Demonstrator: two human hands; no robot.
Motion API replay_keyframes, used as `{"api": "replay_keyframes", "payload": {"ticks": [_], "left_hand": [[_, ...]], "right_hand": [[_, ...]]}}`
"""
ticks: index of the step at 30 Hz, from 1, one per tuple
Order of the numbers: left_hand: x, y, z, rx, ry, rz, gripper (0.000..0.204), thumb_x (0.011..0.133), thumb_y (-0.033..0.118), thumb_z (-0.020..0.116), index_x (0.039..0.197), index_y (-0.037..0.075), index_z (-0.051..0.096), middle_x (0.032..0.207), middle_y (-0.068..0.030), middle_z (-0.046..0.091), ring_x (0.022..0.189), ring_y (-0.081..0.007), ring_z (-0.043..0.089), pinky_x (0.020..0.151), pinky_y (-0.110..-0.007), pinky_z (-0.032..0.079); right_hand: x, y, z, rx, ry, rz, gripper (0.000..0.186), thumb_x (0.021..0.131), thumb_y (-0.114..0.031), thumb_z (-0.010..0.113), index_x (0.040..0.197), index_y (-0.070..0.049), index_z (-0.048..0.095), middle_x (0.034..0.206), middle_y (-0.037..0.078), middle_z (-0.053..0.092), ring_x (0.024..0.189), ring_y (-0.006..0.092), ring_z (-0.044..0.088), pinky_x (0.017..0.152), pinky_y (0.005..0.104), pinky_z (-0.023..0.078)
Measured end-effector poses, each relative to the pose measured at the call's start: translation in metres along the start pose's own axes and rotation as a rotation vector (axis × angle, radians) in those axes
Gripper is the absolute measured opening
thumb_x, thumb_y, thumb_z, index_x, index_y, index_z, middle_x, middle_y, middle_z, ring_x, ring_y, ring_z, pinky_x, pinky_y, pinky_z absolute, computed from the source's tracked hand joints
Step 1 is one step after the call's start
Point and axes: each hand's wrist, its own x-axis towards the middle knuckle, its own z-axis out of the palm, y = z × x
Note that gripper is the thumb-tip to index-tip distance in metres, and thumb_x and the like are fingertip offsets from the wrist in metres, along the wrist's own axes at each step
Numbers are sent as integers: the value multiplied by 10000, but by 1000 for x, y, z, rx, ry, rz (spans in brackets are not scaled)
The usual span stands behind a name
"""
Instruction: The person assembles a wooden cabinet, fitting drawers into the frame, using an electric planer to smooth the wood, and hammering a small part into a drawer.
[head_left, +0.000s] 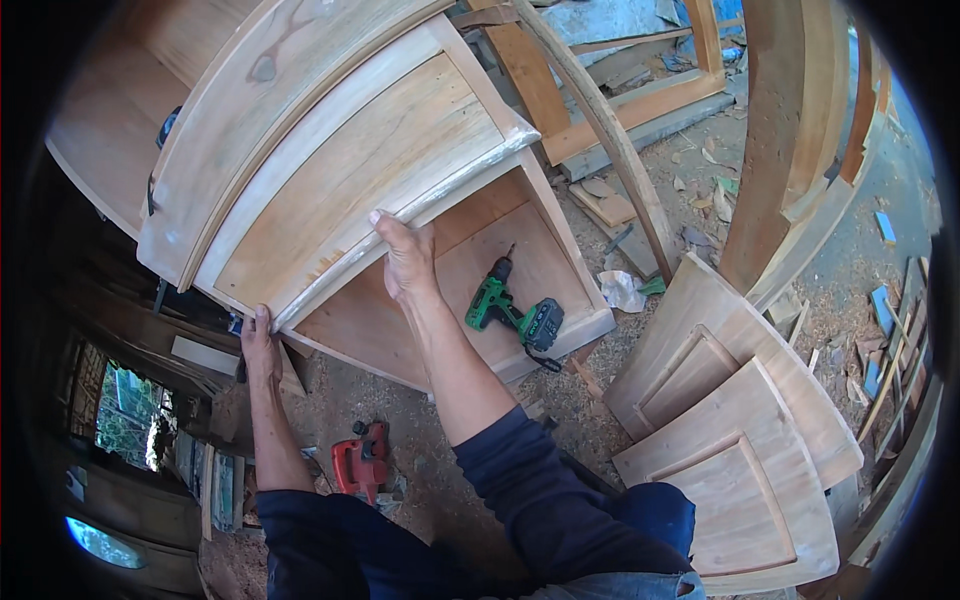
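Note:
A pale wooden framed panel (360,170) lies slanted across the top of a wooden cabinet (560,255), above an open compartment. My right hand (408,258) is closed round the panel's near edge, thumb on top and fingers tucked under. At the panel's left corner, my left hand (260,345) holds the edge with its thumb up; its other fingers are mostly hidden. A green and black cordless drill (510,310) with a bit fitted rests inside the compartment, to the right of my right forearm.
A red power tool (361,462) sits on the littered floor below the cabinet. Two carved wooden panels (730,475) lean at the lower right. Curved timber pieces (770,140) stand at the far right, with scrap strips (905,340) beyond.

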Motion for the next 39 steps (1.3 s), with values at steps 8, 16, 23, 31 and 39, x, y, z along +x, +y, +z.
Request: {"api": "replay_keyframes", "payload": {"ticks": [8,16,23,31,39], "left_hand": [[-9,3,22,79,74,-13,578,960,432,628,1379,67,471,1275,-48,575,1180,-186,534,1051,-418,383],[-2,-7,17,-8,29,60,541,963,414,630,1347,53,507,1251,-39,587,1159,-161,529,1028,-368,395],[-15,7,19,-19,54,94,498,955,398,648,1270,23,555,1235,-55,592,1162,-169,528,1028,-356,392],[-9,15,40,-25,105,139,432,898,283,726,1211,-4,643,1106,-87,679,1011,-155,605,912,-302,473],[0,7,8,237,64,247,708,788,475,782,1300,22,597,1211,-213,654,1140,-321,624,993,-416,462]], "right_hand": [[-1,-7,-2,21,18,27,618,774,6,696,1334,5,436,1204,82,544,1137,172,530,1044,347,390],[2,-9,-6,55,-10,44,634,785,1,709,1352,-1,426,1222,90,549,1151,176,533,1054,346,386],[-8,3,-2,88,51,106,747,777,-37,780,1405,-26,375,1294,98,524,1239,184,488,1085,367,359],[0,-6,-19,5,-108,-11,497,879,-162,697,1333,-74,515,1319,72,575,1234,239,540,1084,464,428],[-3,0,-14,-151,-159,-8,671,822,-303,753,1389,-81,474,1406,102,515,1316,290,467,1124,537,357]]}}
